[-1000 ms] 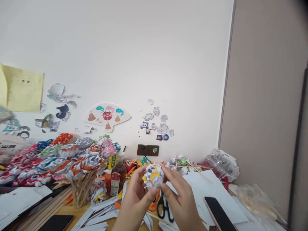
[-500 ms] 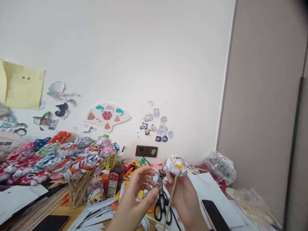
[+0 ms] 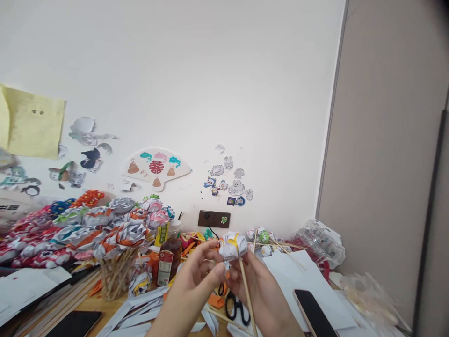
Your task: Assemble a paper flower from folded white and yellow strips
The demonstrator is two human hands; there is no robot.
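Observation:
A white paper flower [image 3: 232, 246] with yellow patches sits atop a thin wooden stick [image 3: 247, 295], raised over the table. My right hand [image 3: 261, 292] holds it from the right and below, fingers curled behind the stick. On the other side, my left hand [image 3: 192, 281] has its fingers curled against the flower's left edge, thumb just beneath; part of that contact is hidden. Behind and below the hands lie black-handled scissors [image 3: 236, 309], partly covered. White paper strips [image 3: 140, 311] are spread left of my left wrist.
At left, many paper flowers [image 3: 122, 236] stand on sticks, some in a clear container [image 3: 114, 276]. A bottle of brown liquid [image 3: 170, 260] stands beside them. White sheets [image 3: 298, 276], a phone [image 3: 314, 311] and plastic bags [image 3: 321, 243] lie right. Another dark phone [image 3: 75, 324] lies front left.
The flower has moved left and slightly down, and its stick now leans the other way. My right hand has shifted left with it, and my left fingers have met the flower's edge.

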